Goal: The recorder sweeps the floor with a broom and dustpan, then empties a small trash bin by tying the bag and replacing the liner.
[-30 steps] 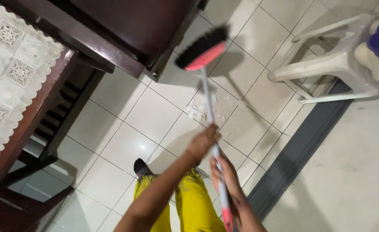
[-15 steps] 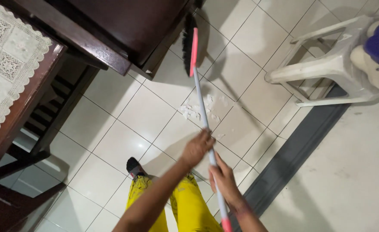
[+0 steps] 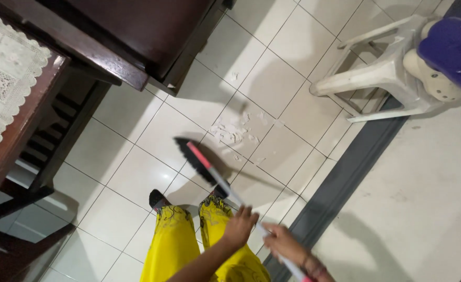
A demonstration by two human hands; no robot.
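Observation:
I hold a broom with both hands on its pale handle. My left hand grips it higher up, and my right hand grips it just behind, near the bottom edge of the view. The broom's black-bristled head with a pink-red back rests on the white floor tiles in front of my feet. A small pile of white scraps lies on the tiles just beyond the head. My yellow trousers show below.
A dark wooden table with a lace cloth fills the upper left. A white plastic stool with a purple thing on it stands at the upper right. A dark grey strip borders the tiles.
The broom head has swept back from beside the dark table toward my feet, passing over the scraps. Both hands have dropped lower and to the right in the view.

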